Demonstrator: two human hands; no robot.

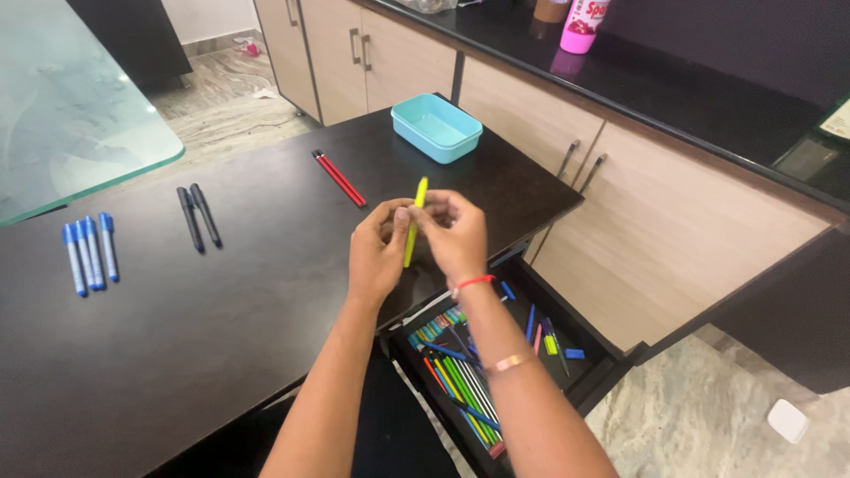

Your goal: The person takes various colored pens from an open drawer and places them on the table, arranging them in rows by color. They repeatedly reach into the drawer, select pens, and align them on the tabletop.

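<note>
A yellow pen (413,221) is held upright, slightly tilted, between both hands above the dark counter (177,336). The left hand (376,252) is closed on the pen's middle from the left, thumb and fingertips pinching it; the right hand (456,232) is closed on the same stretch from the right, so the two grips meet around the pen. The pen's upper end stands clear above the fingers, its lower end shows below them.

Relative to the pen: beyond it, near the counter's far edge, a teal box (436,127) is set open. Just beyond and to the left, two red pens (338,178) are laid side by side. Further left lie two black pens (197,217), and well to the left three blue markers (87,252). Below and to the right, an open drawer (496,372) is seen, filled with mixed coloured pens and pencils. A pink bottle (583,25) stands on the far black worktop.
</note>
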